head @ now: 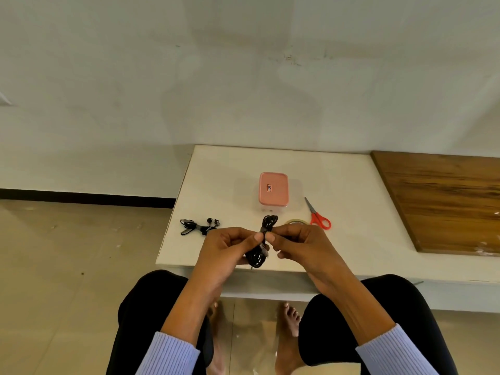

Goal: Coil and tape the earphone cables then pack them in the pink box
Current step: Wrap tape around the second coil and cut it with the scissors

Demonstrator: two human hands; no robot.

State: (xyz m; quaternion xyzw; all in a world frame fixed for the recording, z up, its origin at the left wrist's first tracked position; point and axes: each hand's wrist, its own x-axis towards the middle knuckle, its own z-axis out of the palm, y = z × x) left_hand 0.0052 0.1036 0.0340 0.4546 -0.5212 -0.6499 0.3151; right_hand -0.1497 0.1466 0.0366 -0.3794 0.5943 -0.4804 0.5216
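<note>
I see left hand [227,249] & right hand [300,243] both pinching coiled black braided earphone cable [266,234] mid-bundle, above white table [230,169].

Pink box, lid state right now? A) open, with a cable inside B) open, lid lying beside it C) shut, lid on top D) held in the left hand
C: the pink box stands on the white table with its lid on, past both hands, which pinch the coiled black cable at its middle.
</note>
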